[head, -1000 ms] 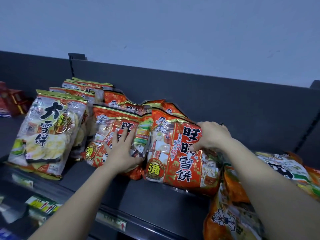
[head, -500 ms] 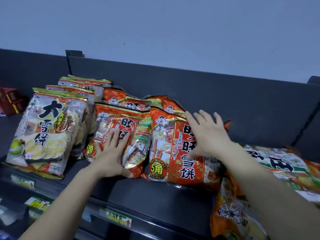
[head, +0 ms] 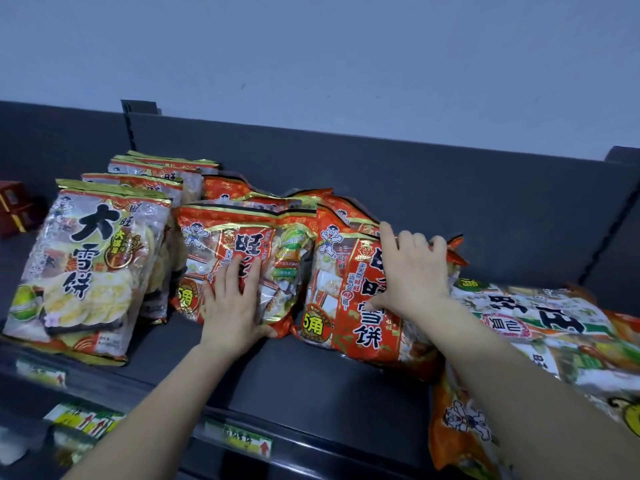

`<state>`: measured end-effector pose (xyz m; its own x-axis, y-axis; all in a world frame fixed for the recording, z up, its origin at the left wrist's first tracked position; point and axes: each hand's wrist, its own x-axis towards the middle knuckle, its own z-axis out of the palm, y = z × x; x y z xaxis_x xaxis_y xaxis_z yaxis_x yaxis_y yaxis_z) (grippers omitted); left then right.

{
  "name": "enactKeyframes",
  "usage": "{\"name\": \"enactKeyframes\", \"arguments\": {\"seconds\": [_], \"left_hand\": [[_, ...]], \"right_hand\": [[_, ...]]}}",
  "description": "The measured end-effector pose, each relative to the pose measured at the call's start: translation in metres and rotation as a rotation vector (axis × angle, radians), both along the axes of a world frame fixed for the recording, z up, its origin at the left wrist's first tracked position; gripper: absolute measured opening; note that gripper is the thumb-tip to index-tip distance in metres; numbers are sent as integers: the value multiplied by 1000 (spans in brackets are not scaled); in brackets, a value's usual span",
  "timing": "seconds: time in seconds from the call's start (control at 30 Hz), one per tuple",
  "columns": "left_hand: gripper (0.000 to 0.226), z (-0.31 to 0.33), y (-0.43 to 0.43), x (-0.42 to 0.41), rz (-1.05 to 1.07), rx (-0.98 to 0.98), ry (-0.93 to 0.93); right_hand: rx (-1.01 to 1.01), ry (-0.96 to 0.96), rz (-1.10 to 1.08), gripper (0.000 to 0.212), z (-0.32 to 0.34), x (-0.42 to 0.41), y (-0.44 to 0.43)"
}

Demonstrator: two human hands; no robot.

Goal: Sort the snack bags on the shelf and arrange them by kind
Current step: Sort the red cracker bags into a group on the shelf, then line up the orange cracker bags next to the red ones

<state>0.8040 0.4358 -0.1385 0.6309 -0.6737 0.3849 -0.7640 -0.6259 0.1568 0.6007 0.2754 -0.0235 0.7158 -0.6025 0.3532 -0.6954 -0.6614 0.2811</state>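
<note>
Two rows of red snack bags stand on the dark shelf (head: 318,379). My left hand (head: 235,299) lies flat, fingers apart, on the front bag of the middle red row (head: 256,233). My right hand (head: 412,271) is on the front bag of the right red row (head: 353,313), thumb on its face and fingers curled over its upper right edge. More red bags (head: 225,187) stand behind these two. Left of them stands a row of white-and-yellow snack bags (head: 86,271), upright. To the right, white-and-green bags (head: 540,317) lie flat, with an orange bag (head: 460,427) below them at the shelf's front.
Red boxes (head: 14,209) sit at the far left of the shelf. A dark back panel (head: 381,174) closes the shelf behind the bags. Price labels (head: 242,441) line the shelf's front rail, above a lower shelf.
My right hand let go of the right red bag's top, spread flat on it, and now curls over its upper right edge. The left hand has slid slightly down the middle bag.
</note>
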Motion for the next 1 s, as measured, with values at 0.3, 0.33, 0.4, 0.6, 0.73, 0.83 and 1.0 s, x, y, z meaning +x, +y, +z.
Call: {"name": "enactKeyframes", "arguments": {"seconds": [0.3,0.33,0.4,0.6,0.73,0.83,1.0], "left_hand": [[145,8,-5,-2,50,88,115],[145,10,-4,-4,49,94,130],[146,18,-4,-9,43,83,197],[104,67,-17,-46,-74,-225,346],[80,95,-37,-91,-191,-393,120],[70,106,-60,-135,-291,-389,-17],[51,104,-104,-215,-531,-248,-134]], "right_hand": [[2,75,43,153,-14,-2,-10],[0,65,57,152,-14,-4,-11],[6,43,92,149,-15,-9,-10],[80,-71,139,136,-4,-45,-11],[108,-137,81,122,5,-88,-27],[165,-110,-42,107,8,-128,-47],[365,-30,-238,95,9,-196,-74]]}}
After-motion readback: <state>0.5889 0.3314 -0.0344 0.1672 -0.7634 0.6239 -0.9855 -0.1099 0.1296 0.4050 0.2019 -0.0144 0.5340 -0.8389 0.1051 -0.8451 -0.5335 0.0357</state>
